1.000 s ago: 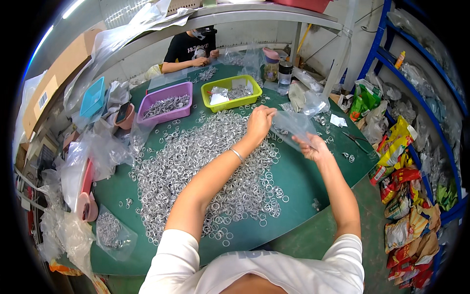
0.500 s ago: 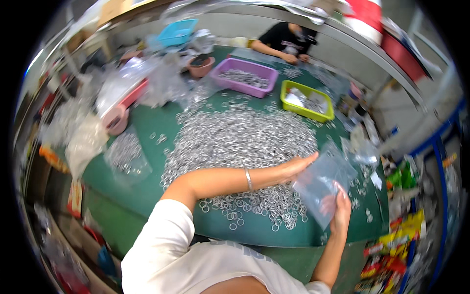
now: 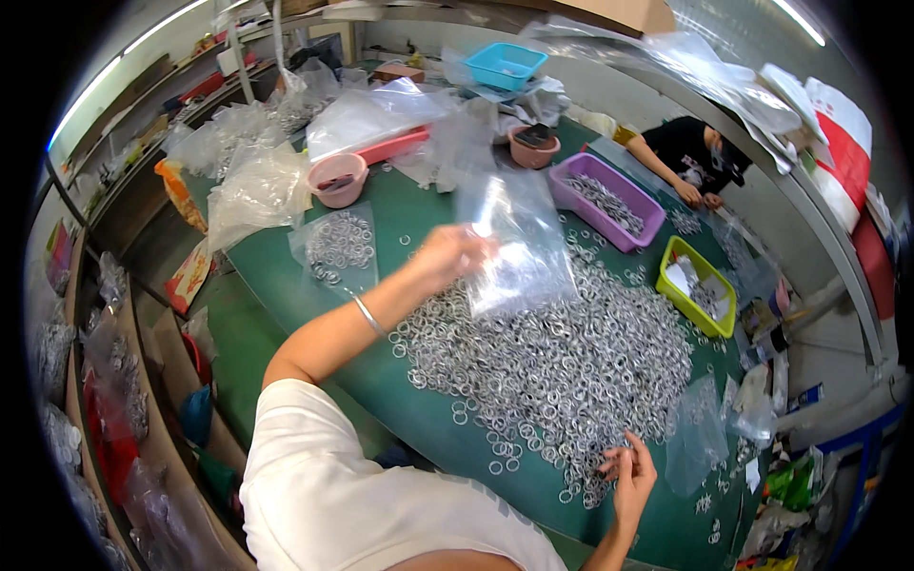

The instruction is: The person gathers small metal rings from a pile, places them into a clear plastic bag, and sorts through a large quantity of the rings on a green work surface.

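**Clear plastic bag lifted over a table of metal rings**

The clear plastic bag [image 3: 519, 243] hangs in the air above the green table [image 3: 286, 285], pinched at one upper corner by the left hand [image 3: 447, 255], whose fingers are closed on the film. It looks thin, crinkled and see-through, and seems to hold nothing, or too little to make out; by that, filling looks barely begun.

Nearest the person, the right hand [image 3: 630, 476] rests at the near edge of the heap of metal rings [image 3: 562, 362], thumb and fingers drawn narrowly together as if nipping a ring or two; whether it actually holds any cannot be told. The heap itself is large and loose, so most of the rings remain unbagged.

Beyond the left hand lies a flat bag of rings [image 3: 338, 247], already filled. Farther off stand a pink bowl [image 3: 338, 179], a purple tray [image 3: 609, 200] with rings and a yellow-green tray [image 3: 700, 285]. At the far side another person [image 3: 685, 157] works at the table.
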Demonstrator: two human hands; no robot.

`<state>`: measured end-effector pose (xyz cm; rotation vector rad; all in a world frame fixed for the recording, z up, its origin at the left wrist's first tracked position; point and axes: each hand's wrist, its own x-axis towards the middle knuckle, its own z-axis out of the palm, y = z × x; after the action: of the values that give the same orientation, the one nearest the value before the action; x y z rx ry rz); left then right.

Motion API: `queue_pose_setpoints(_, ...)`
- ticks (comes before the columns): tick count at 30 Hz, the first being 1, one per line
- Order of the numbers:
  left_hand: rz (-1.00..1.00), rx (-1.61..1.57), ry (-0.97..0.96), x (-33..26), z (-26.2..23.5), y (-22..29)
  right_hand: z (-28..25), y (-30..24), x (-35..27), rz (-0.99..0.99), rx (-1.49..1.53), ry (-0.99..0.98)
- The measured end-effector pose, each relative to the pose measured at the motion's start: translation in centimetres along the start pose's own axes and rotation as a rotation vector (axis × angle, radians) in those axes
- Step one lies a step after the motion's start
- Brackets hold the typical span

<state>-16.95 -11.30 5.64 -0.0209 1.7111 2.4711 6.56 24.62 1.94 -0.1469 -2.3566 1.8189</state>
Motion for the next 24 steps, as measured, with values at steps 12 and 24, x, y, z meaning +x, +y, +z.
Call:
queue_pose_setpoints(12, 0.772, -0.659, 0.623, 23.5, -21.1, 12.6, 0.4, 4.7, 1.2, 0.117, -0.117, 0.345)
queue_pose_setpoints(24, 0.255, -0.359, 0.759, 28.4, -24.6, 7.6, 1.1, 5.5, 0.7, 0.013, -0.523, 0.394)
